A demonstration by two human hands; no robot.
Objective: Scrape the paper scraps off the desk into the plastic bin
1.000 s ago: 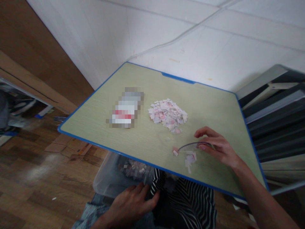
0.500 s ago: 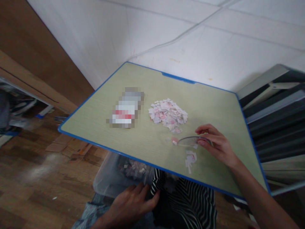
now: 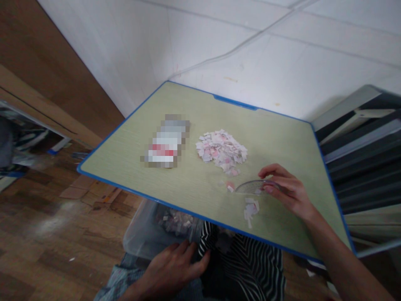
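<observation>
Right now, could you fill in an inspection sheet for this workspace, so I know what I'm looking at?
Surface: pale green tabletop, blue rim.
Work things: heap of paper scraps; smaller cluster nearer the person; clear curved piece.
Clutter: pixelated item left of the heap, unidentifiable; cardboard on the floor.
Hands: right hand holds the clear curved piece over the tabletop; left hand is low, beside striped cloth.
Cables: pale cable-like line across the wall.
Surroundings: white wall, wooden floor, plastic tub below the table edge.
</observation>
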